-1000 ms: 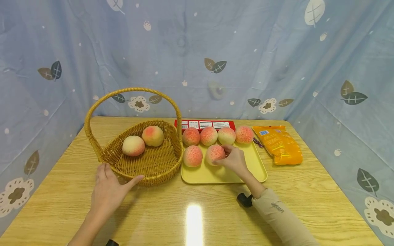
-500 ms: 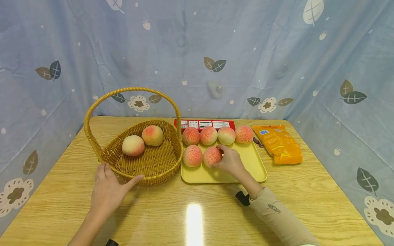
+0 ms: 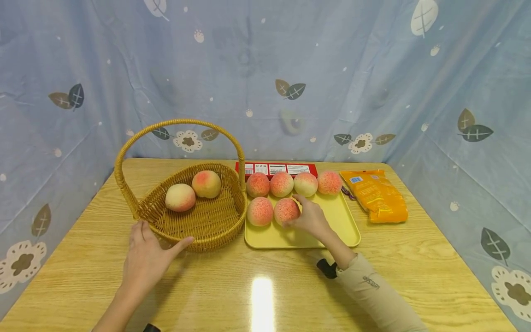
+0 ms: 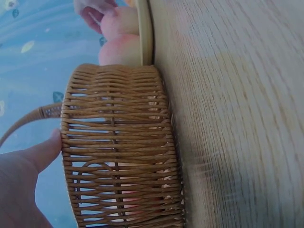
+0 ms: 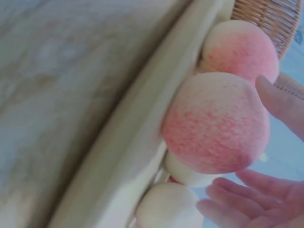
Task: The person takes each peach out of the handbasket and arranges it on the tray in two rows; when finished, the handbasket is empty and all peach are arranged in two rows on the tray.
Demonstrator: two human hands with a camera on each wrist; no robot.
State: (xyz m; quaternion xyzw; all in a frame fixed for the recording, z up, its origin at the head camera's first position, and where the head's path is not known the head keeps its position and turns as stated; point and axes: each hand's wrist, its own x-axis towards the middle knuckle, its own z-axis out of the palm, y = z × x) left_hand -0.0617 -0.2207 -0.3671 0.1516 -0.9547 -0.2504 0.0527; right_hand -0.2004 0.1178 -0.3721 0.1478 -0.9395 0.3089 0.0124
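In the head view, my right hand [image 3: 309, 216] has thumb and fingertips on either side of a pink-speckled peach [image 3: 286, 211] in the yellow tray [image 3: 340, 230]. The right wrist view shows the thumb tip at the edge of this peach [image 5: 216, 123], a fingertip at its lower side and the other fingers loosely extended. Another peach [image 3: 260, 211] sits just left of it; a row of several peaches lines the tray's back. My left hand [image 3: 145, 253] rests at the front-left rim of a wicker basket [image 3: 207, 220], thumb spread wide along it. Two paler peaches [image 3: 180, 197] lie inside.
The basket's tall arched handle [image 3: 178, 121] rises above it, and its right side meets the tray. Behind the tray lies a red box [image 3: 278, 168]. An orange packet [image 3: 375, 196] lies to the right. A patterned blue curtain [image 3: 249, 69] surrounds the wooden table [image 3: 215, 286].
Over the past second, my right hand and the peach between its fingers have shifted slightly left, closer to the neighbouring peach; they then hold still. My left hand stays at the basket.
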